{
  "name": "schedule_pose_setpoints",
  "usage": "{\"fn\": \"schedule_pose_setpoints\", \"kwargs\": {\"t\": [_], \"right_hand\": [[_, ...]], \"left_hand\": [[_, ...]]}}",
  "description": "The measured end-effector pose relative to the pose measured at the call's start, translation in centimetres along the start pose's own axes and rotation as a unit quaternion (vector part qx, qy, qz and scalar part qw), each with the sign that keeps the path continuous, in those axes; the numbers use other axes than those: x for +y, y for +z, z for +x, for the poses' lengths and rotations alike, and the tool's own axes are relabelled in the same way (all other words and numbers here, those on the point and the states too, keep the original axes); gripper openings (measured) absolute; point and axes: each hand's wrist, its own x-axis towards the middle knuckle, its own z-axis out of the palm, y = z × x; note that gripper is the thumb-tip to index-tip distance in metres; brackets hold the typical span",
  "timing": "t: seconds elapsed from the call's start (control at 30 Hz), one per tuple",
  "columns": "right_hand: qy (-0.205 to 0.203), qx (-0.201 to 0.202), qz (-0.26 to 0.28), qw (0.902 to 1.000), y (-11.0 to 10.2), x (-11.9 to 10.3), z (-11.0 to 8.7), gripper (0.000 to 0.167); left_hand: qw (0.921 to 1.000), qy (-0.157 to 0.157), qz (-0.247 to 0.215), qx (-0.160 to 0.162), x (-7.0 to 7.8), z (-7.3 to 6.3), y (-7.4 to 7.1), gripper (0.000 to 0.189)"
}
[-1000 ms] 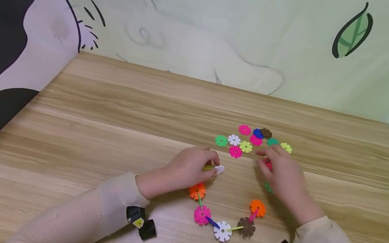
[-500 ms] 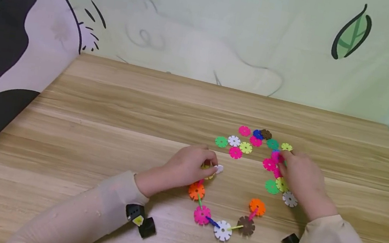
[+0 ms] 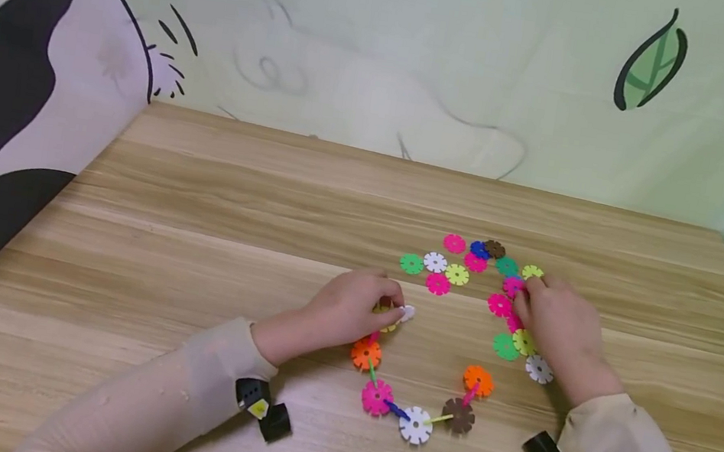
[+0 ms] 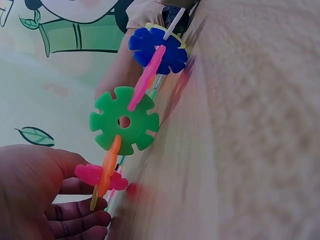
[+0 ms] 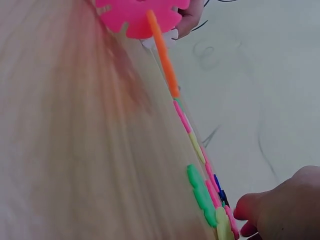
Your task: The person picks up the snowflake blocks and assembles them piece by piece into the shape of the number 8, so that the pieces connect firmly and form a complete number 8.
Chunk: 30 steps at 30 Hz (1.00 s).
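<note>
In the head view my left hand [image 3: 351,302] pinches a white snowflake disc [image 3: 408,313] at the left end of a curved chain. A yellow disc [image 3: 390,326] sits beneath its fingers, partly hidden. The chain continues through an orange disc [image 3: 365,354], pink disc [image 3: 377,397], white disc [image 3: 416,425] and brown disc [image 3: 458,416] to another orange disc [image 3: 478,381], joined by upright discs such as a green one [image 4: 125,105]. My right hand [image 3: 560,319] rests at the loose pile's right side, fingertips at a pink disc [image 3: 512,286]; nothing shows between its fingers [image 5: 244,206].
Loose notched discs lie beyond the chain, among them a green disc [image 3: 411,264], a brown disc [image 3: 494,249] and a grey-white disc [image 3: 539,369]. The wooden table [image 3: 198,203] meets a painted wall [image 3: 360,40] at the back. Black wrist devices [image 3: 275,422] hang by the sleeves.
My right hand has moved right from over the pile to its right side, uncovering several pink, green and yellow discs. The left hand stays nearly in place on the white disc.
</note>
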Motion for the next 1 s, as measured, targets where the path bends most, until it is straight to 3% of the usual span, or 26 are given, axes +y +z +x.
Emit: {"fn": "schedule_pose_setpoints", "kwargs": {"t": [0.17,0.33,0.77,1.0], "right_hand": [[-0.012,0.009,0.009,0.9998,0.4,-0.2,0.3,0.033],[-0.034,0.014,0.012,0.9993,0.5,-0.2,0.6,0.026],[-0.031,-0.001,0.055,0.9980,-0.3,-0.2,0.4,0.023],[-0.039,0.018,0.072,0.9965,-1.2,-0.1,0.3,0.015]], "left_hand": [[1.0000,0.000,0.006,0.001,0.0,0.0,0.1,0.018],[0.9999,0.000,0.011,0.003,0.1,-0.1,0.0,0.018],[0.9997,0.002,0.025,0.004,0.2,-0.2,0.1,0.019],[0.9994,0.017,0.029,0.012,0.3,-0.2,0.4,0.020]]}}
